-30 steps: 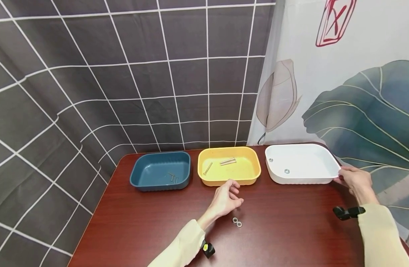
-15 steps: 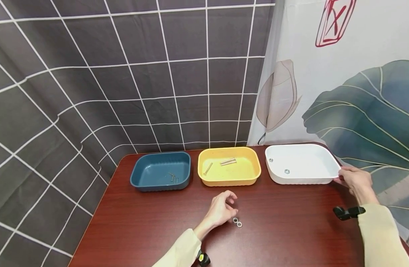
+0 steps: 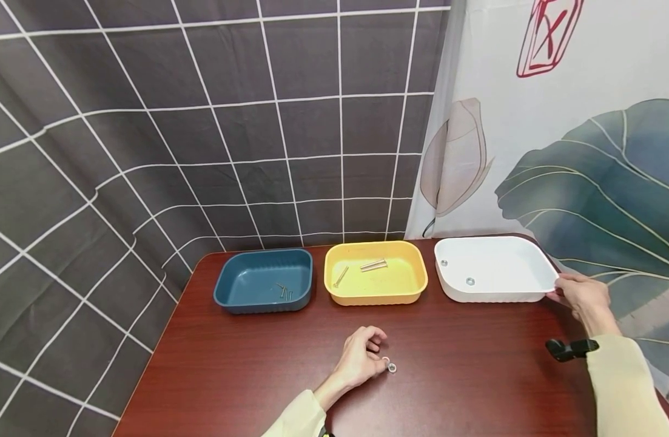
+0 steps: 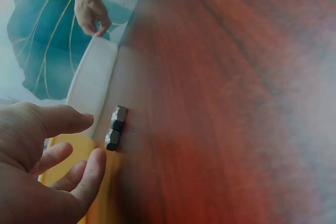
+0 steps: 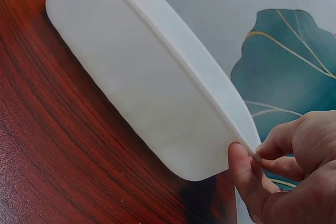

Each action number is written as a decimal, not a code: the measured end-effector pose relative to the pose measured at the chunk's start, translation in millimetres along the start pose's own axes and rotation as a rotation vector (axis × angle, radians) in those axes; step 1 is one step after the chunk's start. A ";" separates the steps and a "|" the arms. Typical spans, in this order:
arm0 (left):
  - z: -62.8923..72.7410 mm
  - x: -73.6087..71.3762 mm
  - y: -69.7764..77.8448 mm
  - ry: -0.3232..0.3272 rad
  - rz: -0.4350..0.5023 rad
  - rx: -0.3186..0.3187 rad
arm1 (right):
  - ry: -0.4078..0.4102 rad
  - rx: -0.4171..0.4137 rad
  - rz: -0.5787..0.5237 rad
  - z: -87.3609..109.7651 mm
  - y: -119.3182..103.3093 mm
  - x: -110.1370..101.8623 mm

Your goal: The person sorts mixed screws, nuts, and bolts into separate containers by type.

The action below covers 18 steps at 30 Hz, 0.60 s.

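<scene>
Two metal nuts (image 3: 392, 368) lie touching on the table in front of the yellow tray (image 3: 375, 300). Just left of them is my left hand (image 3: 358, 359), its thumb and fingers spread apart with nothing between them. The left wrist view shows the nuts (image 4: 115, 128) a little beyond those fingertips; in the head view the hand partly covers one nut. My right hand (image 3: 585, 298) pinches the right end of the white tray (image 3: 492, 297) by its rim. The thumb and fingers (image 5: 240, 163) on that rim show in the right wrist view. Two more nuts (image 3: 470, 281) lie inside the white tray.
Several thin screws (image 3: 284, 292) are in the blue tray (image 3: 263, 308) at the left. The yellow tray holds several longer bolts (image 3: 373, 265). All three trays stand in a row along the back of the reddish-brown table (image 3: 230, 370), before a curtain (image 3: 312, 133).
My left hand has come back from the yellow tray's front edge, down toward the two nuts on the table. The right hand and the trays have stayed in place.
</scene>
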<state>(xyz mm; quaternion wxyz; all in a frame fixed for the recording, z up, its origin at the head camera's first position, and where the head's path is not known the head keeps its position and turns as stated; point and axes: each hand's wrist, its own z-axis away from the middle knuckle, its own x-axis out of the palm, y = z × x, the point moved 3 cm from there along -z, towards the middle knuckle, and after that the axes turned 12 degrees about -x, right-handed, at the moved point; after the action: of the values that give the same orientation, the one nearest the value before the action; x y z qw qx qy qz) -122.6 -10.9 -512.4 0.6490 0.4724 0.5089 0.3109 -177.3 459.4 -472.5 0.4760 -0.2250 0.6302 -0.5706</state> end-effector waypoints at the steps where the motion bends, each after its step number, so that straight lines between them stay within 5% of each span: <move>1: 1.4 1.1 -1.5 0.000 0.013 0.003 | -0.001 -0.002 -0.006 0.0 0.3 0.1; 9: 11.6 8.7 -10.6 0.028 -0.007 0.088 | 0.003 -0.001 -0.023 0.8 1.0 1.1; 18: 15.5 13.2 -9.9 0.056 -0.047 0.101 | 0.010 0.008 -0.002 2.7 0.4 1.3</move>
<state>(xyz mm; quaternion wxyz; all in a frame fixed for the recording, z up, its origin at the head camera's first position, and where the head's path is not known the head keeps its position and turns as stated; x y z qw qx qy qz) -104.8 -7.4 -525.9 0.6171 0.4834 0.5529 0.2826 -175.5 457.0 -473.1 0.4730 -0.2210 0.6301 -0.5748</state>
